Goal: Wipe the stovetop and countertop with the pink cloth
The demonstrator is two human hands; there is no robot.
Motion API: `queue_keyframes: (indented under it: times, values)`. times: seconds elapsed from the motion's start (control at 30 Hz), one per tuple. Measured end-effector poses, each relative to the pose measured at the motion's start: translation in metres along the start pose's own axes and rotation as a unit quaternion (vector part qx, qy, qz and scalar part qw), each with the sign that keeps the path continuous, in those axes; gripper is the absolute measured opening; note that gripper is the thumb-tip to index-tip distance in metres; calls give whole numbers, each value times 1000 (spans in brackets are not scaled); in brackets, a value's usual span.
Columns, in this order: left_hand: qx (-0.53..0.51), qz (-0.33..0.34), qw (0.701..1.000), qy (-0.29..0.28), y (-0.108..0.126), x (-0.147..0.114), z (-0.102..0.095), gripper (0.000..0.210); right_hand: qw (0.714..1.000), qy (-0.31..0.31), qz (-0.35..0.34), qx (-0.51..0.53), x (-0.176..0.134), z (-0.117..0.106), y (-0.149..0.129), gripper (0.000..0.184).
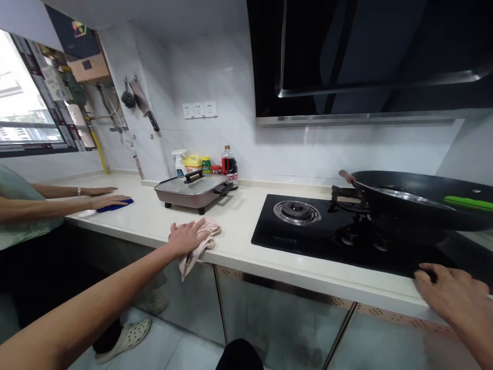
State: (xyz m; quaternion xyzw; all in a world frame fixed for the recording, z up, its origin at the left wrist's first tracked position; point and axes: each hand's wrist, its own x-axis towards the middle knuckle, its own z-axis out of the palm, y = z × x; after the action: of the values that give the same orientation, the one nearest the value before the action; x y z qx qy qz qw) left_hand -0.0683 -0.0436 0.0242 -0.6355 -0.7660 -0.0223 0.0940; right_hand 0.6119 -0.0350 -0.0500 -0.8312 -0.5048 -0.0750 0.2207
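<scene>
My left hand [187,238] presses a pale pink cleaning cloth [208,239] onto the white countertop near its front edge. One end of the cloth hangs over the edge. Behind it stands an electric skillet [185,198] with a glass lid and a black handle. My right hand [454,293] rests at the front edge by the black gas hob [281,231], thumb and fingers apart; I make out nothing held in it. A large black wok [404,216] sits on the hob's right side.
At the left, another person's hand [113,200] lies on a blue cloth [119,205]. A spray bottle [179,163] and a sauce bottle [230,167] stand by the wall. A cleaver [140,97] hangs there. The range hood [346,61] overhangs the hob.
</scene>
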Motion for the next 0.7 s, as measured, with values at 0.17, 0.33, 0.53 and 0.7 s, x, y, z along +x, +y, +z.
queue_keyframes:
  times: [0.17,0.33,0.53,0.7]
  values:
    - [19,7,997,76,15,-16,9,53,1000,-12,8,1,-7,-7,-10,70]
    - [-57,113,978,165,101,-67,22,48,1000,-19,17,6,-8,-6,-13,71]
    - [-137,236,939,208,231,-111,34,64,1000,-12,11,9,-9,-8,-13,69]
    - [-111,385,899,178,321,-113,23,71,1000,-17,-2,12,-8,-12,-9,62]
